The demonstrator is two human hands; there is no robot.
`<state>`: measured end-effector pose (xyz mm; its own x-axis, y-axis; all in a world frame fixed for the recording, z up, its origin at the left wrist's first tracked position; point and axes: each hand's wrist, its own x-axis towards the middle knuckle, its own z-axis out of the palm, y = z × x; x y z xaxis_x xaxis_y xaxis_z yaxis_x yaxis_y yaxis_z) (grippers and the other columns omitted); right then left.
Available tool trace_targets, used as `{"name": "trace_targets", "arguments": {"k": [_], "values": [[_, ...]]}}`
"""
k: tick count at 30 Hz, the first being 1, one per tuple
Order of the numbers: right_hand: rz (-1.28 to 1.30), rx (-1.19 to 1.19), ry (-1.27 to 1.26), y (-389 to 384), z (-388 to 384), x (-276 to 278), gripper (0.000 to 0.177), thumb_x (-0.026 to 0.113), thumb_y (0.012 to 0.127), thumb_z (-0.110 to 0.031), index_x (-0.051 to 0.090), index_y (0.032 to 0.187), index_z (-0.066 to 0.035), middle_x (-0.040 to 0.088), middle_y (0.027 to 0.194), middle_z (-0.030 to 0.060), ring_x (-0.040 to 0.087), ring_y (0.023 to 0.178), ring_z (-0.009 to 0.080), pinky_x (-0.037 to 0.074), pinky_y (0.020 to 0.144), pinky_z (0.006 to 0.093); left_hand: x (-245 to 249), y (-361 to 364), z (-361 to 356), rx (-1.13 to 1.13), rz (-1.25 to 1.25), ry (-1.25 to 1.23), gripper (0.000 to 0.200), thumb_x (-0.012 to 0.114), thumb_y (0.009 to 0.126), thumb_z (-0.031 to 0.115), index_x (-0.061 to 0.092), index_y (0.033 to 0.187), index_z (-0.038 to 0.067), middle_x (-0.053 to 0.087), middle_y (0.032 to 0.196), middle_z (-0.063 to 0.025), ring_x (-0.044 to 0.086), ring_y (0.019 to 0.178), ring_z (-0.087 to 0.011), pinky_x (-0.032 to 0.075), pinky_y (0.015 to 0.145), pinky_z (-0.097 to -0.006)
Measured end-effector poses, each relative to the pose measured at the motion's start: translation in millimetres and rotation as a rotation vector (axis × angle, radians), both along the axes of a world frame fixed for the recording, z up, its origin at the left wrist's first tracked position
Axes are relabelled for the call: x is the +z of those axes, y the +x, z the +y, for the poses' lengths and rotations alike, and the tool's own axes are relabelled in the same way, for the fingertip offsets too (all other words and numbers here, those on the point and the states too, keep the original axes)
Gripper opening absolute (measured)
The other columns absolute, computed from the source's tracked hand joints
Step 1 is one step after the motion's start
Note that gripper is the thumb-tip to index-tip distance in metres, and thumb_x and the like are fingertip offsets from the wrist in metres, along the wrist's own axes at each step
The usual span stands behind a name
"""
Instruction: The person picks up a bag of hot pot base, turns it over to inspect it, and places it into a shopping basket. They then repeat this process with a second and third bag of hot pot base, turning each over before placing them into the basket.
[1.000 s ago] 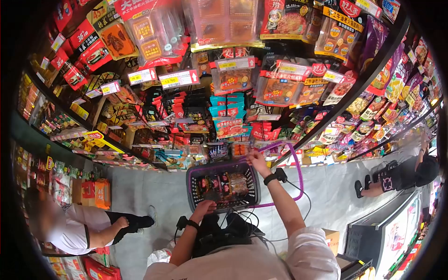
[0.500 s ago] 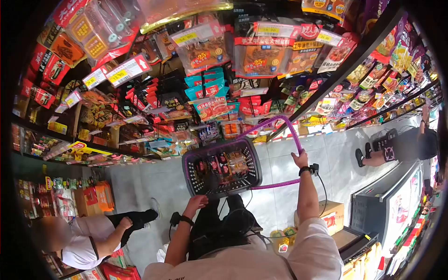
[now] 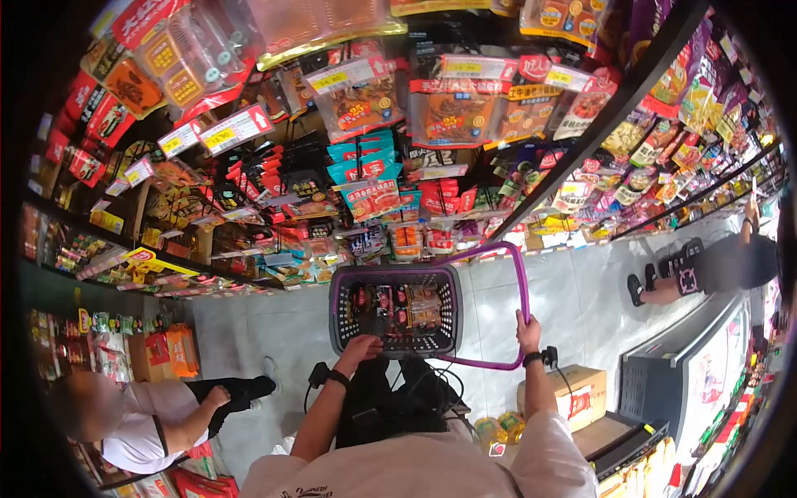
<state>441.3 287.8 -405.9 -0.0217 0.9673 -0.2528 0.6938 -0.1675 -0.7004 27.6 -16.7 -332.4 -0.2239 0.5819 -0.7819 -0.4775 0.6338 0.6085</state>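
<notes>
A dark basket (image 3: 453,309) with perforated sides is in front of my legs, and several packaged goods (image 3: 403,309) lie inside it. Its purple handle (image 3: 520,278) extends out to the right. My right hand (image 3: 528,330) is closed around the handle's outer side. At the basket's near rim, toward its left part, my left hand (image 3: 362,350) touches the edge; whether its fingers grip the rim is hard to make out.
Shelves with hanging packets (image 3: 456,108) and price tags curve across the front. One person (image 3: 158,415) is at the lower left, another (image 3: 722,266) at the far right. A cardboard box (image 3: 581,397) and a grey cabinet (image 3: 656,378) stand at the lower right.
My right hand has moved down and slightly left with the handle. My left hand has shifted right and up along the basket's near rim. The basket appears slightly lower.
</notes>
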Motion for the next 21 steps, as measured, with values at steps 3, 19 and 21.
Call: {"name": "trace_targets", "arguments": {"k": [3,19,21], "values": [[-0.072,-0.017,0.062,-17.9,-0.8,51.9,0.051,0.061,0.086,-0.048,0.061,0.079,0.003,0.06,0.067,0.024,0.061,0.064,0.0372,0.046,0.061,0.0443,4.0,-9.5,1.3,-0.026,0.03,-0.014,0.028,0.05,0.094,0.031,0.061,0.105,0.007,0.067,0.1,-0.0055,0.066,0.09,-0.0174,0.051,0.075,-0.0307],[-0.522,-0.183,0.288,14.4,41.2,76.5,0.053,0.063,0.075,-0.028,0.049,0.118,-0.001,0.057,0.112,0.0211,0.054,0.102,0.0384,0.043,0.088,0.0487,178.4,-158.5,227.9,0.262,0.86,0.887,0.033,0.057,0.092,0.011,0.049,0.123,0.002,0.055,0.118,-0.0101,0.055,0.105,-0.018,0.047,0.084,-0.0308],[-0.639,-0.177,0.293,0.2,32.3,87.2,0.079,0.067,0.072,-0.027,0.031,0.137,-0.002,0.044,0.131,0.0233,0.042,0.12,0.0412,0.034,0.101,0.0491,226.0,-167.8,260.4,0.373,0.991,0.958,0.044,0.06,0.09,0.015,0.043,0.129,0.002,0.047,0.128,-0.0127,0.052,0.113,-0.0213,0.044,0.092,-0.0338]]}}
